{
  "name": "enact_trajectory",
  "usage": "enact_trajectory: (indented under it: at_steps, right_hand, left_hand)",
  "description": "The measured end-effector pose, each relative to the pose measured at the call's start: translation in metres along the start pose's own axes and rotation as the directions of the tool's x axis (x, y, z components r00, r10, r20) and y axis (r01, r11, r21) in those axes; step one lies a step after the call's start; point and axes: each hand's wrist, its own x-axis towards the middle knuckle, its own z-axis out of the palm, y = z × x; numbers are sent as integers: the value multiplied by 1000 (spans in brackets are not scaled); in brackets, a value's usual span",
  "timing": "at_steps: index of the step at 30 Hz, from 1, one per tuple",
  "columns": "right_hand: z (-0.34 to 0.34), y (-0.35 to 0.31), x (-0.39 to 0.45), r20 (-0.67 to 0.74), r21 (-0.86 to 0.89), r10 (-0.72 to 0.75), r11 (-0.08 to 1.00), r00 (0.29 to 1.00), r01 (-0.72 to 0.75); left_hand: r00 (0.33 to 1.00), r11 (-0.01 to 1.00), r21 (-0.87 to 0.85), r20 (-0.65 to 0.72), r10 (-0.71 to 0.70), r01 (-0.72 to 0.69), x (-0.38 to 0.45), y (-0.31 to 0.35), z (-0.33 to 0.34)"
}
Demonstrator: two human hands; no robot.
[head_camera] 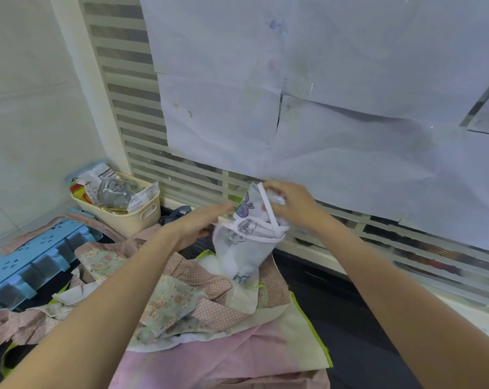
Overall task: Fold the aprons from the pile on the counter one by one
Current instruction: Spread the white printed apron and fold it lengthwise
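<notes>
so the right hand point(289, 204) is gripping the top of a bunched-up white apron point(247, 242), the one with the cartoon bunny print and pale pink ties, and holding it up above the pile of aprons point(187, 293) on the counter. its lower end looks like it touches the pile, hard to be sure. the left hand point(198, 224) is just beside the apron on its left, fingers stretched out fairly flat and not holding anything, maybe brushing the fabric, can't tell for certain.

what i'd worry about: one pink tie point(265, 203) runs up toward the right hand and another loops round the bundle. if they stay wrapped like that when the apron gets spread out, they'll probably knot up or end up trapped inside the fold. also the pile underneath is a mess of floral and pink dotted aprons with straps everywhere, so lifting this one could drag a neighbour along.

there's not much bare counter either. the cream basket point(142, 217) of packets and the blue plastic rack point(41, 248) sit close on the left, so a fold may have to happen on the pile, which could turn out lumpy.
</notes>
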Motion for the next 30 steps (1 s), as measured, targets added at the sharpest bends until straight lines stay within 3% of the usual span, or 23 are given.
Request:
enact_trajectory:
  at_steps: [2, 3, 5, 8, 12, 16, 21, 24, 27, 30]
  right_hand:
    - [0, 6, -2, 28, 35, 7, 999, 1000, -8]
    - [1, 6, -3, 40, 44, 7, 999, 999, -9]
    - [0, 4, -6, 55, 74, 6, 997, 998, -10]
    - [-5, 4, -11, 122, 38, -18, 999, 992, 14]
    - [-10, 6, -11, 213, -81, 12, 997, 977, 6]
    - [-15, 5, -9, 288, 144, 15, 988, 958, -59]
    - [-17, 4, -8, 202, 192, 84, 974, 976, -124]
    - [-12, 0, -6, 324, -5, 110, 993, 939, -114]
    - [-5, -13, -5, 455, -264, 145, 964, 879, -22]
    - [-5, -10, -1, 445, -304, 189, 951, 876, -50]
  left_hand:
    - [995, 966, 239, 39, 96, -103, 3, -3, 4]
    - [989, 950, 281, 100, 113, -137, 3, -2, 8]
    - [970, 947, 248, 180, 161, -203, 3, -1, 14]
    - [956, 940, 196, 146, 255, -280, 5, -2, 19]
    - [928, 869, 347, 248, 277, -352, 9, 3, 22]
    - [906, 748, 520, 316, 282, -413, 12, 11, 30]
    - [897, 714, 554, 358, 259, -428, 15, 16, 34]
    - [897, 653, 625, 381, 223, -428, 17, 19, 43]
    - [906, 710, 580, 370, 208, -400, 19, 20, 50]
    - [935, 767, 540, 261, 240, -348, 17, 23, 52]
